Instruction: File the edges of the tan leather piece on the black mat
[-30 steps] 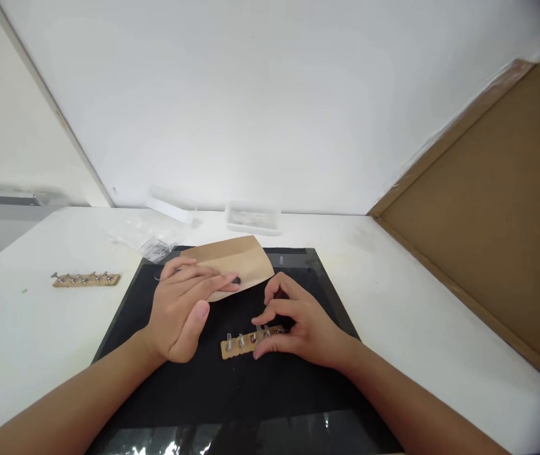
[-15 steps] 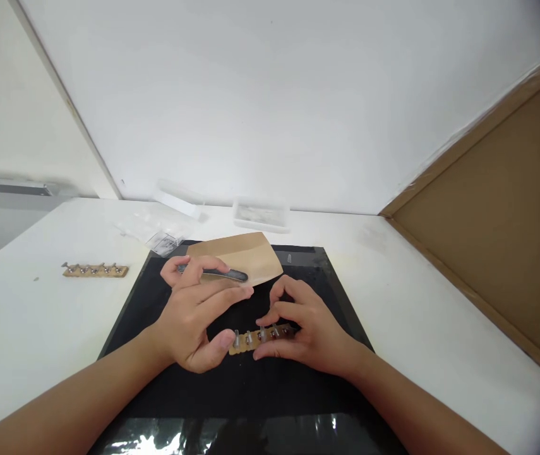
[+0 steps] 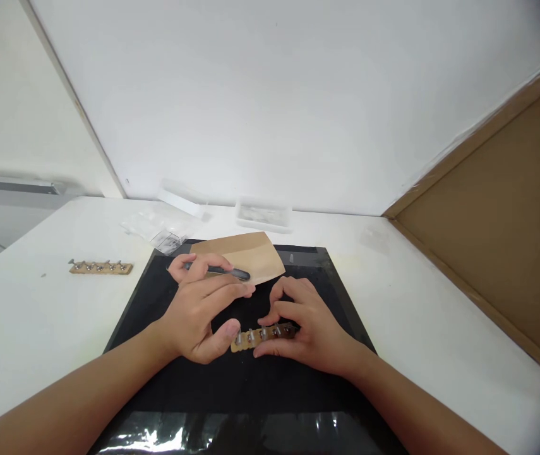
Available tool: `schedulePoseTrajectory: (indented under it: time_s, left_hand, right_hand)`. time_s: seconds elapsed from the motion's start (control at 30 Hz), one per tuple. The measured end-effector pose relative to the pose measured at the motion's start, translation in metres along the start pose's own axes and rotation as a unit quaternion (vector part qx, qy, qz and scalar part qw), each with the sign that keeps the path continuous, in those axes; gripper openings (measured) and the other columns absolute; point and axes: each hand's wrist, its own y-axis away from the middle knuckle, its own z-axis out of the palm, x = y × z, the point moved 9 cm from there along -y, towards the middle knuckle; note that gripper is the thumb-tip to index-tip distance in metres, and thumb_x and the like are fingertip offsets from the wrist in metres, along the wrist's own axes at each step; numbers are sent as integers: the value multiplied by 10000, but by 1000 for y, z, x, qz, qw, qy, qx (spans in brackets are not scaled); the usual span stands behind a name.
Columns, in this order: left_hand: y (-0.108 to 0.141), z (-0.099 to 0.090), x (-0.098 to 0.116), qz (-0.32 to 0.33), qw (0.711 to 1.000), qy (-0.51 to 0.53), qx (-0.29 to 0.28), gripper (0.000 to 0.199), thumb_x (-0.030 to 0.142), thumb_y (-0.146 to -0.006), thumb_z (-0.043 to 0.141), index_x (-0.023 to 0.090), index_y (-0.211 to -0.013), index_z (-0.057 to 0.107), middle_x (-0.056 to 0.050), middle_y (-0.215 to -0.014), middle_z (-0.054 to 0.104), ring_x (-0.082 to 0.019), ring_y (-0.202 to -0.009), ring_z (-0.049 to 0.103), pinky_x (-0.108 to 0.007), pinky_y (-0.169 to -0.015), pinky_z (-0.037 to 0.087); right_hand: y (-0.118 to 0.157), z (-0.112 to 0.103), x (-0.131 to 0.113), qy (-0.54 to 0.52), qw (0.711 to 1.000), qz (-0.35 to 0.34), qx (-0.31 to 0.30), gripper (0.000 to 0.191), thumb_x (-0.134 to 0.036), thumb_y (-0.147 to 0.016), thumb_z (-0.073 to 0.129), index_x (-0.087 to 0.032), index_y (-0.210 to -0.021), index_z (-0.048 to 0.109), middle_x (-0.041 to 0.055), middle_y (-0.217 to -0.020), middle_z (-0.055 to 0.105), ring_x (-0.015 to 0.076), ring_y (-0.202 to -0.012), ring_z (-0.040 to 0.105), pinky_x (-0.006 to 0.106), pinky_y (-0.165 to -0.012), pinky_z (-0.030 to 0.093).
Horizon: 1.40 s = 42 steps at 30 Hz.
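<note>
Wooden strip (image 3: 237, 347), bearing a row of small clear pieces (image 3: 251, 335) on metal mounts, lies near the middle of the black mat (image 3: 194, 398), slightly nearer the mat's right edge than its left, its right end turned a little toward the far edge. Right hand (image 3: 308, 325) is curved about the right part of the strip, forefinger at the far long side and thumb at the near long side; whether the fingertips press on a piece cannot be told. Left hand (image 3: 201, 309) grasps a slim dark tool (image 3: 237, 274) among its curled outer fingers, with the thumb tip at, or just beside, the strip's left end. Brown sheet (image 3: 270, 254) lies at the mat's far edge, behind the left hand and partly under the tool in view. One loose clear piece (image 3: 292, 258) is noted near the mat's far right corner. Second strip (image 3: 102, 270), fitted with metal mounts, rests on the white worktop (image 3: 407, 322), toward its left edge. Clear bag (image 3: 153, 224) lies by the mat's far left corner; white box (image 3: 180, 201) and translucent tray (image 3: 264, 225) stand along the worktop's far edge.
</note>
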Motion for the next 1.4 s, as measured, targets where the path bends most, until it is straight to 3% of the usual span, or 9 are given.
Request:
schedulePoseTrajectory:
  time_s: [0.13,0.4,0.77,1.0,1.4]
  left_hand:
    - [2,-1,0,-11,1000,24,12,414,338,-839,558,255,-1206,729,-74,-1054,798,-374,-1154,627,-588,-1067,361]
    - [-1,-2,2,-29,999,17,23,396,335,-828,536,259,-1154,746,-59,-965,802,-378,-1123,625,-604,-1103,237]
    - [-2,-2,8,26,999,-24,26,354,242,-859,547,222,-1177,702,-38,-933,782,-328,-1088,621,-533,-1001,317]
    - [-1,-2,9,29,998,-40,25,344,247,-870,541,230,-1177,694,-33,-950,785,-333,-1084,620,-578,-1008,284]
    - [1,2,5,18,999,-39,23,337,169,-868,568,221,-1173,702,-49,-1002,782,-311,-1062,642,-549,-981,389]
  right_hand:
    - [1,2,2,-10,1000,9,-7,406,-576,-692,888,-238,-868,747,18,-944,611,182,-879,587,354,-799,373]
    - [1,5,3,-23,999,14,-26,401,-576,-718,873,-232,-862,726,4,-914,602,185,-891,561,361,-811,339]
    - [0,2,-1,-16,1000,-3,-18,356,-519,-748,882,-243,-910,728,0,-918,602,190,-917,560,375,-855,319]
    - [0,2,-1,-1,1000,-6,-19,367,-543,-749,873,-261,-941,738,1,-931,613,193,-925,567,378,-866,314]
    - [0,4,-2,7,999,-8,-40,372,-544,-784,845,-255,-983,722,17,-972,618,192,-921,576,371,-861,334]
